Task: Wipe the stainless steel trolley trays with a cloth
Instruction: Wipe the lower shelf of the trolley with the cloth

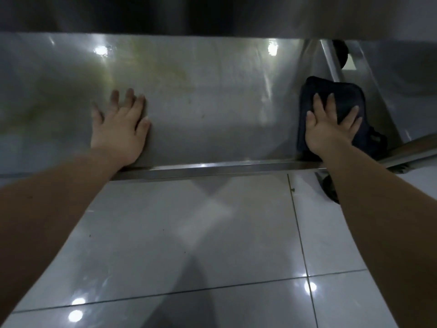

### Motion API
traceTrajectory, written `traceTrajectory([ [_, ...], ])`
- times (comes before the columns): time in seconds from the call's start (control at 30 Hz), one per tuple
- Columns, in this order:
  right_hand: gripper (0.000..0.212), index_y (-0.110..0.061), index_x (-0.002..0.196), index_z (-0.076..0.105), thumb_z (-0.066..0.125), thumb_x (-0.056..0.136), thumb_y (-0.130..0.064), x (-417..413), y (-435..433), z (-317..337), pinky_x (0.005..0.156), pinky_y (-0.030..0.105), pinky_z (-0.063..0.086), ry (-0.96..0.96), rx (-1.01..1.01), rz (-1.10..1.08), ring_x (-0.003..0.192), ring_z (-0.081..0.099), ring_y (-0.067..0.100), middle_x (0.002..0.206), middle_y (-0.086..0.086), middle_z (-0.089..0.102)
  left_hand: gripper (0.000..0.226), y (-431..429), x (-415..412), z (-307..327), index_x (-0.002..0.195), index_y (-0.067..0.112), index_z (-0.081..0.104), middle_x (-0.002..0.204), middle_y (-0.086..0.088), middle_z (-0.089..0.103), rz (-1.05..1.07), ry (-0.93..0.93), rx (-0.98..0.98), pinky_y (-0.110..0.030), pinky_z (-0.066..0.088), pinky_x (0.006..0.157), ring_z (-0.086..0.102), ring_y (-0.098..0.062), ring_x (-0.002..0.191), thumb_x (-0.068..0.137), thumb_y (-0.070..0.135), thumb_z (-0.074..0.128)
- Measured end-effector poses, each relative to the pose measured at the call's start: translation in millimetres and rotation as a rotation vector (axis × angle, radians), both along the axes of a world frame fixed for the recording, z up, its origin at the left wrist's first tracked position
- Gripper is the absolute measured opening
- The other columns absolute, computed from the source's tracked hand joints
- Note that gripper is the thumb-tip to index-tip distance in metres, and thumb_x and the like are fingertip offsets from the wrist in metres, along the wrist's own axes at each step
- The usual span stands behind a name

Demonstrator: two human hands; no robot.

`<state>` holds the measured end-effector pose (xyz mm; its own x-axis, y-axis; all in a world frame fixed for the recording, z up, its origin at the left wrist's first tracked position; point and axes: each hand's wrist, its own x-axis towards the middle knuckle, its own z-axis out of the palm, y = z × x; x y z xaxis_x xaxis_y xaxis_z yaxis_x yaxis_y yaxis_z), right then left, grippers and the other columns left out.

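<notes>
A stainless steel trolley tray (201, 102) stretches across the middle of the head view, with yellowish smears on its left half. My left hand (120, 131) rests flat on the tray near its front rim, fingers spread. My right hand (331, 131) presses flat on a dark cloth (331, 91) at the tray's right end, fingers straight. The cloth lies folded against the tray's right corner.
An upper tray's underside (212, 15) hangs over the far edge. A trolley post (331, 60) and a dark caster wheel (331, 192) stand at the right. Glossy white floor tiles (189, 245) lie below the tray's front rim (212, 169).
</notes>
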<state>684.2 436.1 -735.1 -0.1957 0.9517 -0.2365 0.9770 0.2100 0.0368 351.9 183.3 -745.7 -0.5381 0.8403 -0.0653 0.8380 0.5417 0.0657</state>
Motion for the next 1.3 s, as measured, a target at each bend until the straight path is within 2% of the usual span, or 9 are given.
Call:
traceTrajectory([
  [0.13,0.053,-0.042,0.153,-0.003,0.010,0.101,-0.050,-65,-43,-3,0.115,0.060,-0.008,0.070,0.024,0.076,0.146,-0.011,0.043,0.163,-0.013,-0.009,0.056,5,3,-3,0.155,0.019,0.015,0.163,-0.003,0.010,0.008,0.002,-0.004,-0.056,0.004,0.115,0.005,-0.028,0.149,0.102,0.038,0.022],
  [0.33,0.055,-0.042,0.153,0.001,0.012,0.101,-0.052,-198,-180,-10,0.113,0.059,-0.013,0.167,-0.017,0.662,0.146,-0.013,0.042,0.163,-0.012,-0.004,0.056,-2,-1,-5,0.156,0.020,0.008,0.164,0.001,0.002,0.003,-0.008,-0.033,-0.052,0.002,0.118,0.004,-0.021,0.150,0.102,0.031,0.019],
  [0.43,0.053,-0.045,0.153,0.007,0.016,0.101,-0.054,-191,-162,-6,0.115,0.055,-0.010,0.192,-0.022,0.740,0.148,-0.006,0.037,0.163,-0.015,0.002,0.056,-3,-4,-5,0.156,0.020,0.009,0.164,0.002,0.004,0.015,-0.045,0.002,-0.049,0.001,0.118,0.004,-0.019,0.150,0.102,0.031,0.020],
  [0.7,0.053,-0.045,0.153,0.000,0.013,0.102,-0.053,-34,-20,-1,0.116,0.060,-0.004,0.123,0.002,-0.015,0.148,-0.007,0.038,0.163,-0.012,-0.005,0.057,-7,7,-5,0.156,0.020,0.008,0.164,0.001,0.005,0.006,-0.039,0.016,-0.051,0.001,0.118,0.003,-0.022,0.150,0.103,0.034,0.020],
  [0.83,0.053,-0.042,0.153,0.000,0.010,0.101,-0.049,-57,-44,0,0.114,0.063,-0.005,0.117,0.013,-0.149,0.147,-0.008,0.039,0.163,-0.014,-0.007,0.058,-12,13,-7,0.156,0.023,0.005,0.164,0.002,0.002,-0.020,-0.023,-0.013,-0.052,-0.001,0.118,0.003,-0.023,0.150,0.102,0.037,0.017],
  [0.9,0.054,-0.042,0.153,0.003,0.015,0.101,-0.049,-97,-69,-1,0.113,0.064,-0.005,0.146,0.032,-0.022,0.148,-0.007,0.039,0.163,-0.014,-0.003,0.058,-16,13,-8,0.156,0.024,0.003,0.164,0.003,0.001,-0.032,-0.024,-0.023,-0.052,-0.001,0.118,0.002,-0.022,0.150,0.101,0.038,0.016],
  [1.1,0.054,-0.043,0.153,-0.002,0.011,0.101,-0.052,-202,-176,-7,0.114,0.059,-0.012,0.157,0.001,0.647,0.147,-0.013,0.037,0.162,-0.015,-0.008,0.058,-19,7,-7,0.156,0.018,0.004,0.164,-0.002,0.002,-0.029,-0.134,0.037,-0.045,-0.003,0.119,0.000,-0.022,0.150,0.103,0.031,0.025],
  [1.2,0.053,-0.046,0.152,-0.001,0.010,0.101,-0.055,-203,-176,-7,0.115,0.056,-0.013,0.171,-0.004,0.710,0.148,-0.013,0.035,0.162,-0.016,-0.007,0.057,-22,-5,1,0.155,0.010,0.013,0.163,-0.010,0.008,0.026,-0.293,0.217,-0.038,0.003,0.121,0.003,-0.026,0.150,0.102,0.014,0.032],
  [1.3,0.053,-0.045,0.153,-0.001,0.009,0.101,-0.055,-201,-170,-9,0.116,0.055,-0.011,0.174,0.008,0.694,0.148,-0.011,0.035,0.163,-0.015,-0.005,0.055,-33,-32,5,0.154,0.009,0.016,0.163,-0.011,0.010,-0.010,-0.092,0.139,-0.042,0.010,0.121,0.007,-0.030,0.149,0.102,0.019,0.029],
])
